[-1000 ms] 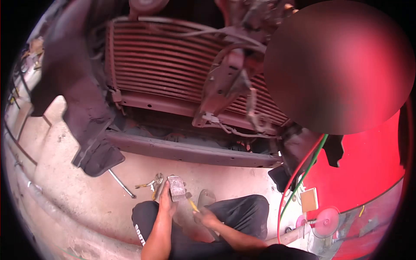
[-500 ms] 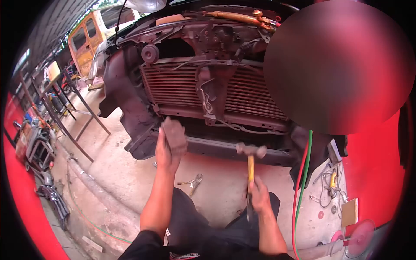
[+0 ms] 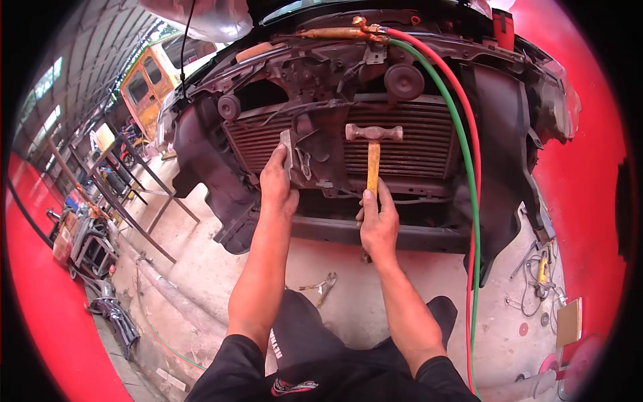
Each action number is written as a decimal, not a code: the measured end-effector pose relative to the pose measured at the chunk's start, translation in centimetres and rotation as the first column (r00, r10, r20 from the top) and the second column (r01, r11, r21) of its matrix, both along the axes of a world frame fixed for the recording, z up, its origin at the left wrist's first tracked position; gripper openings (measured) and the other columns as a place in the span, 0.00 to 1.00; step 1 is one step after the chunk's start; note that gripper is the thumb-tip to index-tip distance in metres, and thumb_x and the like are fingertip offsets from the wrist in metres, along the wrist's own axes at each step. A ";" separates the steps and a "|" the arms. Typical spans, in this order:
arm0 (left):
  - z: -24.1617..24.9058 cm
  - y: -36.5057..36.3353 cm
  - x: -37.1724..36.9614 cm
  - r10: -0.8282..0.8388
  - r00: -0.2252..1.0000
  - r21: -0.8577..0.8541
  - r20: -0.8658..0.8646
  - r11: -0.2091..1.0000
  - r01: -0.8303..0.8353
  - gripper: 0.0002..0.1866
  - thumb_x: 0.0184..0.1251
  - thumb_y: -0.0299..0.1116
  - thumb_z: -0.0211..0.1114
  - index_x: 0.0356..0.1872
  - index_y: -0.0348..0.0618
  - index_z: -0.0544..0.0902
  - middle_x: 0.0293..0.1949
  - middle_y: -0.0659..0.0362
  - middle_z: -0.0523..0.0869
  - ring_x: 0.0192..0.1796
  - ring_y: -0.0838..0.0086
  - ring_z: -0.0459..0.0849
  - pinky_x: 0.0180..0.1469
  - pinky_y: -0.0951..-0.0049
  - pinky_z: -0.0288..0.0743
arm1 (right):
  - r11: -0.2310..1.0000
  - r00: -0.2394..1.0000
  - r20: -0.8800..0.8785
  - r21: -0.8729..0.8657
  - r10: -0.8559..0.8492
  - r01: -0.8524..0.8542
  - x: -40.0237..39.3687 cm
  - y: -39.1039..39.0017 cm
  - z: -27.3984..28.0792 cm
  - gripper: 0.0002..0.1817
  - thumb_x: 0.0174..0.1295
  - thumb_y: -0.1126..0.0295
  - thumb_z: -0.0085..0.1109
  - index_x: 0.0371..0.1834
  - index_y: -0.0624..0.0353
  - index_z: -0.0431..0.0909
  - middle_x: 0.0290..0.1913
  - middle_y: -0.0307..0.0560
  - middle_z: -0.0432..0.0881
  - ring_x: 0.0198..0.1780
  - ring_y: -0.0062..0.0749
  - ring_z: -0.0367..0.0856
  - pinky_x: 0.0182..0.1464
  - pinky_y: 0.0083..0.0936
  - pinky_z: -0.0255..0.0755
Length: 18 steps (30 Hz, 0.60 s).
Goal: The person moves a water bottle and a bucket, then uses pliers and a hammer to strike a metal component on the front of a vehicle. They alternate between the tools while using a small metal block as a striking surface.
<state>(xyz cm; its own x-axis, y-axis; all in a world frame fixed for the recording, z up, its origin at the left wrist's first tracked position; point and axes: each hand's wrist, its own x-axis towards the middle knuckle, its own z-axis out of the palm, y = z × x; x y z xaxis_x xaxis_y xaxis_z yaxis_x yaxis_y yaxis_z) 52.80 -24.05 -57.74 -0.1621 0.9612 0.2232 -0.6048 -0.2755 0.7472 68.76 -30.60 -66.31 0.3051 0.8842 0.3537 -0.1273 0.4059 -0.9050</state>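
Note:
My left hand (image 3: pixel 274 184) is closed round a worn metal dolly block (image 3: pixel 288 149), which stands on edge with its narrow side toward me. My right hand (image 3: pixel 379 224) grips the yellow handle of a hammer (image 3: pixel 373 157). The hammer's double-faced metal head points up, apart from the block. Behind both tools is the stripped front of a car, with its finned radiator (image 3: pixel 405 151) and a dark bracket panel (image 3: pixel 320 137) at the centre. Neither tool can be clearly seen touching the car.
A brass torch (image 3: pixel 335 32) lies across the car's top, its red hose (image 3: pixel 472 127) and green hose (image 3: pixel 462 120) running down to the right. Locking pliers (image 3: pixel 326 288) lie on the floor. A metal stand (image 3: pixel 144 194) is at left, a yellow power tool (image 3: pixel 543 268) at right.
Both hands have risen toward the middle of the car's front, carrying the dolly block and hammer. The block has turned from its broad face to its edge. The view has shifted.

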 end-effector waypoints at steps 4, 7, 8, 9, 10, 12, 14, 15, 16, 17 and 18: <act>0.4 -0.4 0.3 0.021 0.998 -0.015 -0.062 1.000 -0.022 0.12 0.75 0.35 0.51 0.48 0.38 0.79 0.39 0.59 0.85 0.37 0.72 0.84 0.41 0.71 0.79 | 0.997 0.998 0.065 0.075 0.010 -0.014 -1.5 0.3 -0.3 0.23 0.72 0.63 0.50 0.68 0.58 0.67 0.27 0.37 0.74 0.23 0.13 0.69 0.24 0.14 0.66; 0.1 -0.3 0.3 0.068 0.994 -0.022 -0.080 0.997 -0.070 0.13 0.75 0.36 0.51 0.48 0.39 0.79 0.39 0.59 0.85 0.37 0.73 0.84 0.39 0.71 0.79 | 0.862 0.915 0.294 0.496 -0.277 0.102 -1.7 2.8 -2.0 0.24 0.72 0.62 0.51 0.68 0.59 0.66 0.26 0.37 0.75 0.23 0.13 0.70 0.25 0.14 0.66; 0.2 -0.4 0.5 0.069 0.994 -0.037 -0.080 0.997 -0.072 0.13 0.75 0.36 0.51 0.48 0.39 0.79 0.38 0.59 0.85 0.37 0.73 0.84 0.39 0.71 0.79 | 0.953 0.943 0.318 0.304 -0.095 -0.007 -1.0 1.8 -0.7 0.23 0.72 0.62 0.50 0.68 0.60 0.66 0.27 0.37 0.75 0.23 0.13 0.70 0.25 0.14 0.66; 0.5 -0.2 0.7 0.065 0.995 -0.046 -0.078 0.997 -0.069 0.13 0.75 0.36 0.51 0.48 0.39 0.79 0.38 0.59 0.85 0.37 0.73 0.84 0.38 0.71 0.79 | 0.987 0.949 0.305 0.108 0.083 -0.121 -0.5 1.4 0.3 0.23 0.73 0.62 0.49 0.68 0.60 0.66 0.27 0.37 0.75 0.24 0.14 0.71 0.24 0.14 0.66; 0.4 -0.2 0.6 0.065 0.995 -0.049 -0.079 0.996 -0.069 0.13 0.75 0.36 0.51 0.48 0.39 0.79 0.38 0.59 0.85 0.37 0.73 0.84 0.38 0.71 0.79 | 0.987 0.949 0.304 0.105 0.085 -0.122 -0.6 0.9 0.0 0.23 0.73 0.62 0.49 0.68 0.60 0.66 0.27 0.37 0.75 0.24 0.14 0.71 0.24 0.14 0.66; 0.4 0.1 0.6 0.085 0.993 -0.065 -0.078 0.994 -0.090 0.13 0.76 0.37 0.51 0.48 0.39 0.79 0.38 0.59 0.84 0.37 0.73 0.84 0.38 0.72 0.79 | 0.990 0.988 -0.112 0.107 0.103 -0.091 -1.1 0.0 -0.5 0.23 0.75 0.61 0.44 0.69 0.59 0.64 0.28 0.37 0.73 0.23 0.15 0.69 0.24 0.13 0.66; 0.4 -0.1 0.9 0.082 0.994 -0.057 -0.075 0.995 -0.087 0.13 0.76 0.37 0.51 0.48 0.39 0.79 0.38 0.59 0.84 0.36 0.73 0.84 0.38 0.72 0.78 | 0.934 0.944 -0.324 0.314 -0.063 0.170 -1.3 -0.2 -0.3 0.23 0.77 0.61 0.37 0.69 0.59 0.58 0.27 0.36 0.69 0.21 0.15 0.66 0.22 0.13 0.66; 0.4 -0.2 0.8 0.081 0.994 -0.043 -0.076 0.995 -0.085 0.13 0.76 0.37 0.51 0.48 0.39 0.79 0.38 0.59 0.84 0.36 0.74 0.84 0.38 0.72 0.78 | 0.910 0.890 -0.442 0.316 -0.111 0.270 -2.0 0.1 -0.3 0.23 0.77 0.61 0.37 0.69 0.60 0.58 0.26 0.36 0.68 0.21 0.15 0.65 0.22 0.13 0.66; 0.1 -0.1 0.4 0.089 0.993 -0.052 -0.079 0.994 -0.093 0.13 0.76 0.37 0.51 0.48 0.39 0.79 0.38 0.59 0.84 0.36 0.74 0.84 0.38 0.72 0.78 | 0.880 0.820 -0.552 0.301 -0.153 0.366 -2.7 0.2 -0.5 0.23 0.77 0.61 0.37 0.68 0.61 0.57 0.26 0.36 0.67 0.21 0.16 0.65 0.22 0.14 0.65; -0.1 0.3 0.1 0.089 0.991 -0.028 -0.102 0.995 -0.092 0.14 0.76 0.37 0.51 0.48 0.39 0.79 0.38 0.59 0.84 0.36 0.74 0.84 0.38 0.72 0.78 | 0.925 0.923 -0.337 0.257 -0.187 0.281 -2.8 0.5 -1.9 0.23 0.76 0.61 0.39 0.68 0.63 0.60 0.29 0.39 0.72 0.23 0.17 0.69 0.24 0.16 0.67; -0.2 0.6 0.0 0.086 0.989 -0.001 -0.123 0.996 -0.087 0.14 0.76 0.37 0.50 0.48 0.39 0.79 0.38 0.59 0.84 0.37 0.74 0.84 0.38 0.72 0.78 | 0.701 0.772 0.197 0.592 -0.604 0.398 -2.3 2.8 -2.2 0.23 0.75 0.62 0.42 0.68 0.62 0.63 0.31 0.40 0.75 0.25 0.17 0.71 0.25 0.17 0.66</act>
